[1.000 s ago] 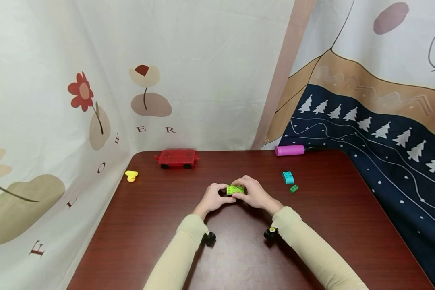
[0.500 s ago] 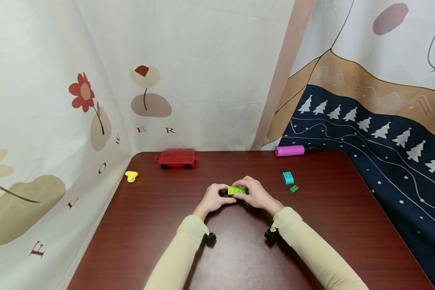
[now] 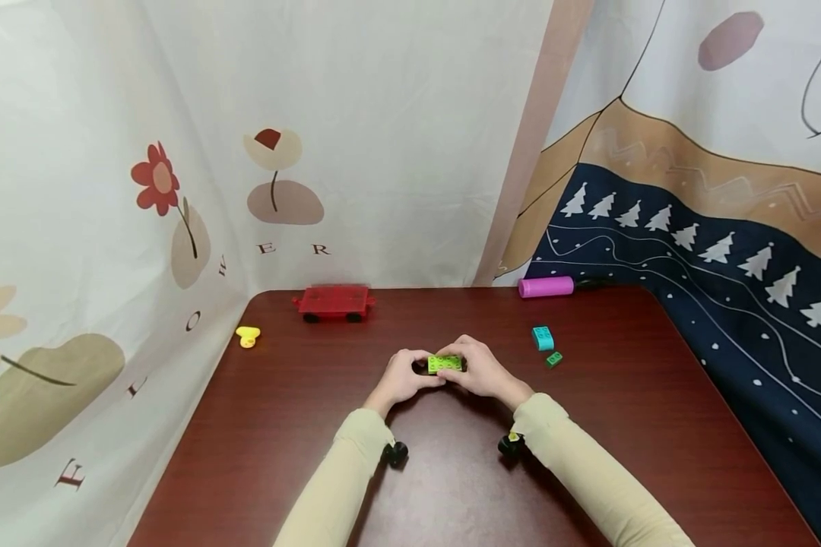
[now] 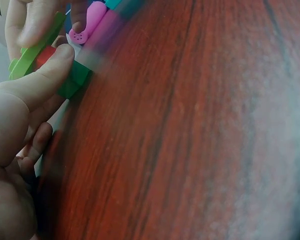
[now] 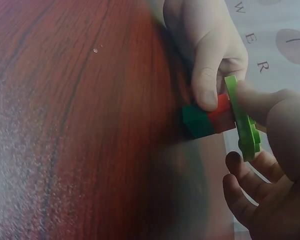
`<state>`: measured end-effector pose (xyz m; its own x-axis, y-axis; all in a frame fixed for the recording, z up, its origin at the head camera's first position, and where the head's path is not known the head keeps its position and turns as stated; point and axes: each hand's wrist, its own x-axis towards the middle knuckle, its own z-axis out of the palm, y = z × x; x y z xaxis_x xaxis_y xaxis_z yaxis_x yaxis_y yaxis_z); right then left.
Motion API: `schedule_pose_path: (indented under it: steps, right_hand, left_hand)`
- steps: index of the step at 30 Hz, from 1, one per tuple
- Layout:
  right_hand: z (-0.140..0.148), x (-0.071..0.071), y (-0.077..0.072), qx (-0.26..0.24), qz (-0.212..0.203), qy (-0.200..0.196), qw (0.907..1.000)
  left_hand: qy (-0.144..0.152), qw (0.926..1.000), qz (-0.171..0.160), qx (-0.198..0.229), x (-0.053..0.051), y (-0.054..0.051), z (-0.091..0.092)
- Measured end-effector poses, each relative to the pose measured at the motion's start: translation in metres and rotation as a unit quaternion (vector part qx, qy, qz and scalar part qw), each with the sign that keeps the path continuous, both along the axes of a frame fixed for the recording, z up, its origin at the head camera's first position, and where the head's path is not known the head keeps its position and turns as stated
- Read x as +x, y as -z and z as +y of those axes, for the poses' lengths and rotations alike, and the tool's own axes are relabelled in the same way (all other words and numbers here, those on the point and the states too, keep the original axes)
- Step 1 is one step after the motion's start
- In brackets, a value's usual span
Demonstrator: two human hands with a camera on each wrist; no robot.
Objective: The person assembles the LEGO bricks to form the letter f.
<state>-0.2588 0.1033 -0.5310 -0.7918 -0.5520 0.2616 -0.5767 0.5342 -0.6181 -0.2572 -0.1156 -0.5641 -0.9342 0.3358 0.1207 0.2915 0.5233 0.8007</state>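
At the middle of the table both hands hold a small stack of toy building bricks. On top lies a lime green studded plate (image 3: 445,364), with a red brick (image 5: 221,114) under it and a dark green brick (image 5: 197,121) at the bottom. My left hand (image 3: 405,376) grips the lower bricks, its thumb across the red one. My right hand (image 3: 479,367) pinches the lime plate between thumb and fingers. Plate and red brick touch; whether they are fully seated cannot be told. The head view shows only the plate's studded top.
A red wheeled toy wagon base (image 3: 334,303) stands at the back left, near a yellow piece (image 3: 248,336). On the right lie a turquoise brick (image 3: 543,338) and a small green brick (image 3: 554,359). Behind them is a purple cylinder (image 3: 546,287). Printed curtains border the table.
Both hands stay in nearly the same place around the stack. A bit of red seen beneath the plate's front edge is now hidden in the head view, which has tilted slightly.
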Motion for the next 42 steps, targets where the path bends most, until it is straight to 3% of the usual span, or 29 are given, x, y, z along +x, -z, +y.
schedule_pose_path:
  steps: [11,17,30,36,42]
  right_hand:
    - [-0.006,0.003,0.008,-0.039,0.027,0.023,0.9986]
    - [-0.009,0.007,0.012,-0.024,0.057,0.031,0.9976]
    - [-0.009,0.005,-0.002,0.018,0.022,0.038,0.9989]
    - [-0.011,0.005,-0.005,0.031,0.016,0.038,0.9987]
    - [-0.012,0.007,-0.007,0.021,0.026,0.035,0.9989]
  left_hand:
    - [-0.009,0.9999,0.0,-0.012,-0.001,0.004,0.001]
    - [-0.011,0.9999,0.002,-0.01,0.0,0.004,0.0]
    - [-0.007,0.9998,-0.009,-0.014,0.001,0.003,-0.001]
    - [0.005,0.9991,-0.034,0.023,0.001,0.003,-0.004]
    - [0.01,0.9979,-0.02,0.06,0.0,0.006,-0.003]
